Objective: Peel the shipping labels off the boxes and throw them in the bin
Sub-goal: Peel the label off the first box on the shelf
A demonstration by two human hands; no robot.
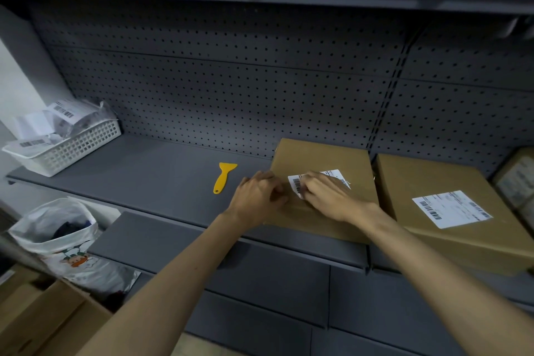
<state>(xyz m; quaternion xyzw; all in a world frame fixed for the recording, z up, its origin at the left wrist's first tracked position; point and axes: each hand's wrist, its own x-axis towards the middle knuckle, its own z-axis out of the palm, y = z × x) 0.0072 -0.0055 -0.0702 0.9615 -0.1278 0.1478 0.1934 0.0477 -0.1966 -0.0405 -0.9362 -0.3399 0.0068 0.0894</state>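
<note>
Label (297,183) on the nearer box (320,162), centre-right of frame, is the one being worked. White, barcode showing at its left end; most of it is hidden under the right hand (326,196).

Step, my read: starting the peel at the label's left edge. Can't tell if a corner is lifted yet.

Right hand: fingers curled down onto the label, tips at its left edge. Whether it's pinching paper or only pressing, can't tell.
Left hand (257,199): loosely closed, resting on the box's left front corner, apparently steadying it. Nothing visibly held.

Next move likely needs: a firm pinch on a freed corner, then a slow low-angle pull toward the right while the left hand keeps the box from sliding on the shelf (144,170). Risk: label tears or takes cardboard skin with it.

Yellow scraper (222,178) lies unused on the shelf just left of the left hand; an option if the edge won't lift.

Second box (450,170) at right, label (450,208) fully stuck on.

White basket (75,147), left of frame, holds loose barcoded labels, so probably the bin. White bag (55,228) below at lower left.
</note>
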